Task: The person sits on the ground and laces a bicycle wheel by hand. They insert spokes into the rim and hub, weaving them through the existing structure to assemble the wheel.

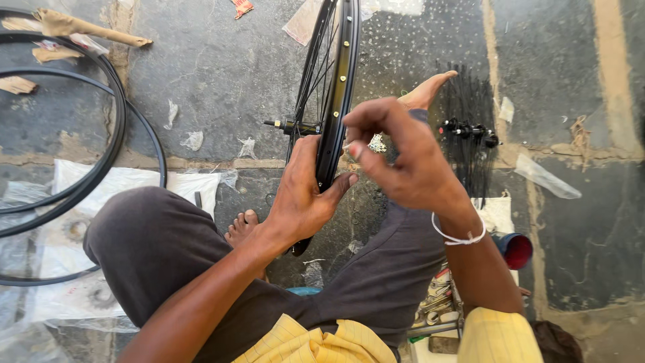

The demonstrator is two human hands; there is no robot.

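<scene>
Wheel rim upright | left hand grips it — right hand beside

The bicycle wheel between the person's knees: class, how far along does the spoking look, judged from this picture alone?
Partly done: some spokes already run from the hub to the black rim. In hand: the left hand grips the rim while the right hand pinches something small beside it; what it is cannot be told. Probably left: a bundle of loose spokes lies on the floor, and spare rims lie unlaced.

Left hand is curled in a grip, thumb extended; right hand is raised, fingers pinched together.
</scene>
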